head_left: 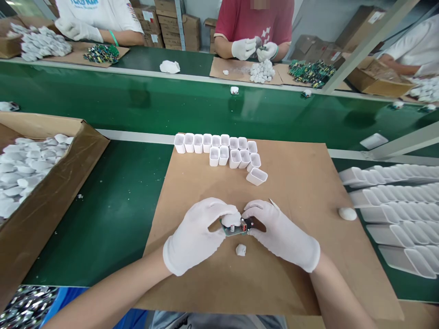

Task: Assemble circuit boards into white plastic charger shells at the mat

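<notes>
Between both white-gloved hands is a small green circuit board point(233, 230) with a white lump on top and a dark part at its right end. My left hand point(202, 233) pinches the board's left side, thumb below and fingers over the white lump. My right hand point(274, 230) grips the right end with thumb and fingers. A small white lump point(241, 250) lies on the cardboard just below the board. Beyond my hands stand rows of small white plastic cups point(235, 158), with one cup point(257, 176) tilted at the near end.
Cardboard sheet point(302, 183) covers the bench. At left stands a carton point(68, 169) of white pieces. Stacked white cups point(394, 196) line the right, near a white ball point(347, 214). A green conveyor point(192, 100) carries small boards; co-workers sit across it.
</notes>
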Demonstrator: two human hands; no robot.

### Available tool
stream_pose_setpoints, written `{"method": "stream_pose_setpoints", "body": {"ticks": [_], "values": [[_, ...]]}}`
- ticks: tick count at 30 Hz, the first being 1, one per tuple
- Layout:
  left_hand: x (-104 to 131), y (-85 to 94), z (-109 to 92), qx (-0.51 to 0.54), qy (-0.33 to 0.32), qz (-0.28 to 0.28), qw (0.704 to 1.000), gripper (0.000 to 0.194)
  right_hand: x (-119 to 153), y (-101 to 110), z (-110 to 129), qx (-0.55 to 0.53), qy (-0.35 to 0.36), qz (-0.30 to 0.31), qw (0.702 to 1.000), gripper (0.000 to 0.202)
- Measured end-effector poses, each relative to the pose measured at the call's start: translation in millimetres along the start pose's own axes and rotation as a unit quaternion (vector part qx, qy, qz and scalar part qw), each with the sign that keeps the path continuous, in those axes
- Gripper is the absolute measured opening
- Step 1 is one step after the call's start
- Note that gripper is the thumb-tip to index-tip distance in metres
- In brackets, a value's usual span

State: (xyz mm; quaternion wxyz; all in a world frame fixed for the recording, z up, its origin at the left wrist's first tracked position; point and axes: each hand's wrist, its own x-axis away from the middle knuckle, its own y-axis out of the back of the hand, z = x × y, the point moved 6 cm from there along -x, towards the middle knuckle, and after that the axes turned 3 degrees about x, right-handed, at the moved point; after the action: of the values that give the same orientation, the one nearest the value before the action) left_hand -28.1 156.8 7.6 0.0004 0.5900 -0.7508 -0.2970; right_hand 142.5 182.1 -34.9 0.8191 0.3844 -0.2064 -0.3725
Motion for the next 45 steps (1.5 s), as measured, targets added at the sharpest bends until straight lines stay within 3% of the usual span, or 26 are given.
{"method": "stream_pose_setpoints", "body": {"ticks": [18, 25, 27, 31, 38, 41, 45], "values": [[6, -3.8, 3, -0.085, -0.034, 0.02, 0.996, 0.036, 1, -1, -1, -0.004, -0.002, 0.012, 1.0, 0.03], [7, 0.5, -2, -0.127, -0.066, -0.002, 0.99, 0.037, 8, 5, 1, -0.094, -0.027, -0.05, 0.994, 0.049], [6, -0.3, -5, -0.113, -0.081, 0.004, 0.99, 0.039, 9, 3, 7, -0.216, -0.046, -0.044, 0.974, 0.053], [3, -1.6, -16, -0.057, -0.152, 0.008, 0.987, 0.04, 6, -8, 25, -0.443, -0.06, 0.015, 0.894, 0.058], [0, -4.3, -17, -0.048, -0.164, 0.03, 0.985, 0.041, -2, -14, 37, -0.525, -0.083, 0.056, 0.845, 0.045], [-1, -7.3, -15, -0.03, -0.152, 0.06, 0.986, 0.04, -3, -10, 39, -0.52, -0.088, 0.048, 0.848, 0.038], [-3, -5.1, -16, -0.04, -0.139, 0.058, 0.988, 0.04, -3, -9, 41, -0.521, -0.073, 0.031, 0.85, 0.035]]}}
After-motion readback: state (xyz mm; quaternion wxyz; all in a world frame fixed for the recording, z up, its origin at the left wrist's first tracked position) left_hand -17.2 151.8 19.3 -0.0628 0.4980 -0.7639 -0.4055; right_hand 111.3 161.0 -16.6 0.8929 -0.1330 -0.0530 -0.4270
